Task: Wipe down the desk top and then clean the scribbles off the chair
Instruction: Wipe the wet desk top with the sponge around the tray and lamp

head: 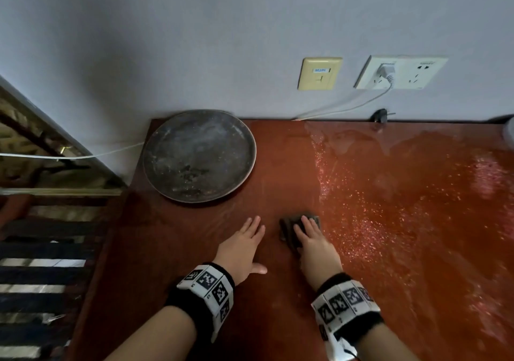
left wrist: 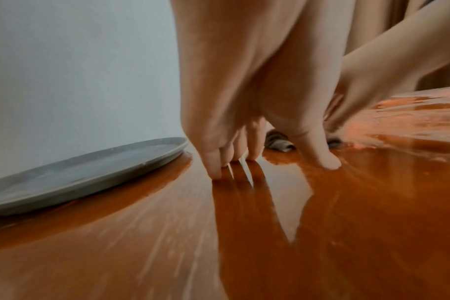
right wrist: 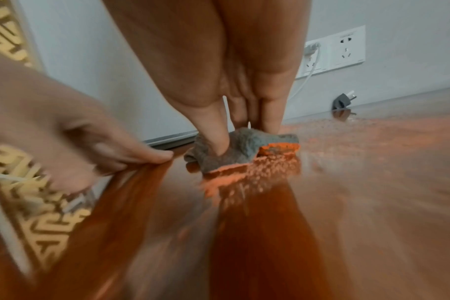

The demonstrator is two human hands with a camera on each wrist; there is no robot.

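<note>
The reddish-brown tabletop (head: 278, 291) runs along a grey wall (head: 167, 41); its surface to the right of the right hand is wet and speckled with bright droplets, while the part under and to the left of both hands looks duller. A large round dark plate (head: 199, 155) sits on the tabletop ahead and to the left of the left hand, at the back left corner near the wall. On the wall, ahead and to the right of the right hand, are a white double socket (head: 400, 72) with a white plug and cord in it, and a yellowed wall plate (head: 319, 73) just to its left. The left hand (head: 241, 248) lies flat on the tabletop, fingers straight and spread, its grip released and holding nothing. The right hand (head: 314, 245), just beside it, presses down on a small crumpled grey cloth (head: 289, 225) with straight fingers, grip released rather than curled round it. The cloth lies on the tabletop under those fingertips, at the edge of the wet area. A small dark plug (head: 379, 115) rests at the back edge, far ahead of the right hand.
</note>
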